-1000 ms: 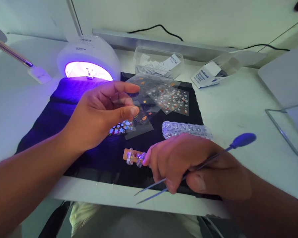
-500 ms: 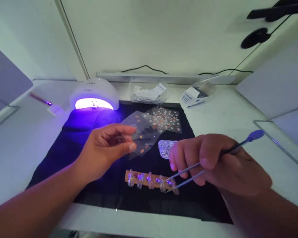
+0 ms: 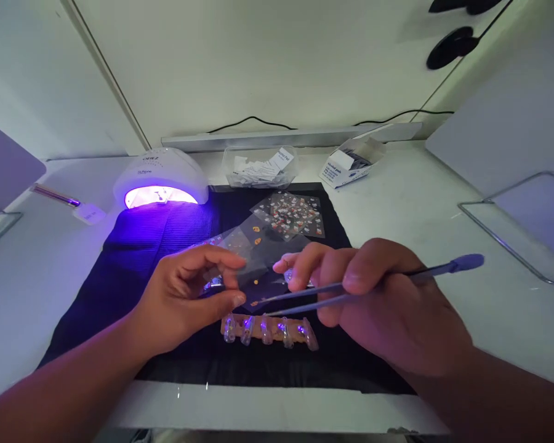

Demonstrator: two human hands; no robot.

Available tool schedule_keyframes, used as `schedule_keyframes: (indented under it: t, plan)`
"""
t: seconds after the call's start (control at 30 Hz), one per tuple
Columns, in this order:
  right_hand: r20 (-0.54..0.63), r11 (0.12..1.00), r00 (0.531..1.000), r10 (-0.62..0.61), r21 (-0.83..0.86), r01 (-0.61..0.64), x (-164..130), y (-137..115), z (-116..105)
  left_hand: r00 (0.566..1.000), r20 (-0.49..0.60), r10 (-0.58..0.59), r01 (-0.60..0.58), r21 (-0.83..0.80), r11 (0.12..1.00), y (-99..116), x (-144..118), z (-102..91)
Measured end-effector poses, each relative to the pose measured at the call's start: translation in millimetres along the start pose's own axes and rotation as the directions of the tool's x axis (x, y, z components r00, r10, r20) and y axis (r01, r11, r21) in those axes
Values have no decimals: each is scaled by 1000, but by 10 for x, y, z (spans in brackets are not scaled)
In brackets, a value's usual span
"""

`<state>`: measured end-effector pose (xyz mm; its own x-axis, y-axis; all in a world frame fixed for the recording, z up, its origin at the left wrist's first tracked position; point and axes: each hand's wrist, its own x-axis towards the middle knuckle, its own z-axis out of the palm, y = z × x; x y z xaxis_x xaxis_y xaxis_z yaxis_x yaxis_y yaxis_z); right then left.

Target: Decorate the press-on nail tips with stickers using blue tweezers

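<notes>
My left hand pinches a clear sticker sheet with small orange shapes, held just above the black mat. My right hand grips thin metal tweezers with a blue end; their tips point left at the sheet's lower edge. Below both hands a small wooden strip with several clear nail tips lies on the mat.
A white nail lamp glows purple at the mat's back left. Another sticker sheet lies behind my hands. A clear tub of wipes and a small white box stand at the back. Wire stands flank the table.
The view lifted away from the table edge. My right hand rose from the nail strip and swung the tweezer tips left to the sheet. My left hand kept holding the sheet.
</notes>
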<state>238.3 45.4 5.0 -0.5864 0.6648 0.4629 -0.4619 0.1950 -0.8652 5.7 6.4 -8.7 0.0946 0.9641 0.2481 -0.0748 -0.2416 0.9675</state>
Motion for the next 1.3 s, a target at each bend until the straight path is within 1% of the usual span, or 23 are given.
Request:
schedule_keyframes:
  t: [0.1, 0.2, 0.3, 0.37, 0.5, 0.63, 0.73, 0.9, 0.97, 1.07, 1.17, 1.23, 1.3]
  plan:
    - [-50, 1000, 999, -14, -5, 14, -5, 55, 14, 1000, 13, 2, -2, 0, 1000, -10, -3, -4]
    - [-103, 999, 994, -27, -22, 25, -10, 89, 26, 1000, -9, 24, -24, -2, 1000, -20, -36, -10]
    - [-114, 998, 992, -49, -30, 46, -6, 97, 29, 999, -27, 43, -43, 6, 999, -27, -84, -5]
    - [-120, 998, 991, -63, -27, 60, 3, 96, 31, 999, -10, 45, -45, 16, 999, -29, -110, 8]
    - [-123, 998, 990, -64, -6, 63, 20, 92, 47, 999, 20, 27, -27, 28, 999, -24, -135, 48]
    - [-140, 998, 989, -54, -26, 51, 17, 92, 71, 999, -32, -22, 22, 23, 999, -10, -136, 97]
    - [-146, 994, 985, -89, -78, 78, 9, 94, 97, 998, -54, -37, 38, 18, 999, 8, -129, 133]
    - [-135, 963, 970, -203, -209, 173, -22, 88, 122, 994, -102, 23, -8, 144, 990, 34, -126, 160]
    - [-109, 949, 967, -230, -246, 198, -37, 79, 110, 993, -93, 66, -47, 196, 979, 37, -131, 160]
    - [-81, 937, 968, -237, -282, 206, -53, 63, 77, 990, -58, 129, -112, 235, 965, 37, -138, 159]
    - [-48, 935, 973, -227, -290, 204, -68, 49, 54, 989, -45, 142, -126, 256, 958, 41, -145, 161]
    - [-40, 936, 974, -225, -286, 204, -80, 41, 55, 987, -30, 160, -145, 283, 948, 44, -150, 161]
    - [-57, 937, 973, -226, -287, 200, -93, 31, 69, 980, -12, 197, -182, 323, 929, 43, -157, 158]
